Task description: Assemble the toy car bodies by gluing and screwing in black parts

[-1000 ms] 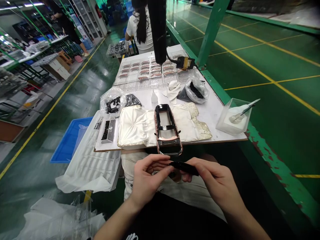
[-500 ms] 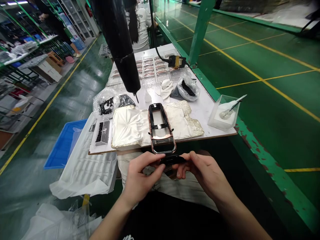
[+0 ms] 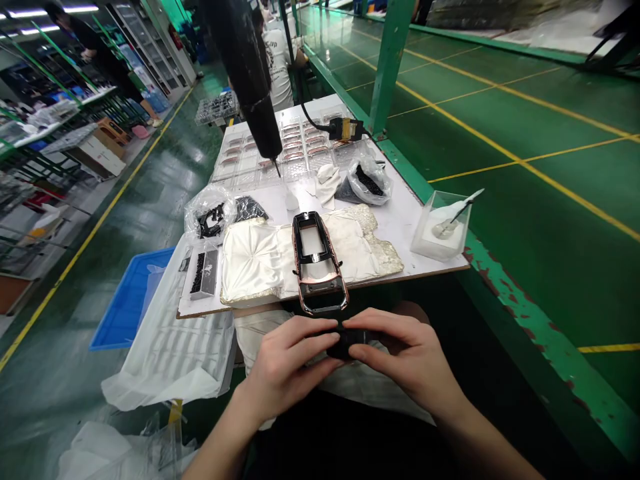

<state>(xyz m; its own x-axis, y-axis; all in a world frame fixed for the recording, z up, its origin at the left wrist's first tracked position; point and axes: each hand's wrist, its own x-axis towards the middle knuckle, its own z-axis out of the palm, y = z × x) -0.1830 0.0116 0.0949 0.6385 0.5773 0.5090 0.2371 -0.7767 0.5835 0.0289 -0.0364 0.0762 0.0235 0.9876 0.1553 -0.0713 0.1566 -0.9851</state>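
Between my two hands, just below the table's front edge, is a small black plastic part (image 3: 345, 343). My left hand (image 3: 290, 357) pinches it from the left. From the other side my right hand (image 3: 407, 350) grips it, thumb below and fingers above. Fingers cover much of the part, so its exact kind is unclear. Just beyond them a toy car body shell (image 3: 313, 257), black with copper-coloured trim, lies on a white cloth-covered pad (image 3: 253, 260), its near end jutting past the table edge.
A black electric screwdriver (image 3: 260, 120) hangs above the table. Bags of black parts (image 3: 213, 217) and dark screws (image 3: 370, 183) lie behind the pad. A clear box with a brush (image 3: 440, 227) stands right, a screw tray (image 3: 204, 270) left. Trays of copper-trimmed parts (image 3: 295, 143) lie farther back.
My hands have turned the black part, and my right fingers have shifted from its end to grip above and below. The view has moved slightly, and the screwdriver hangs a little higher in it.
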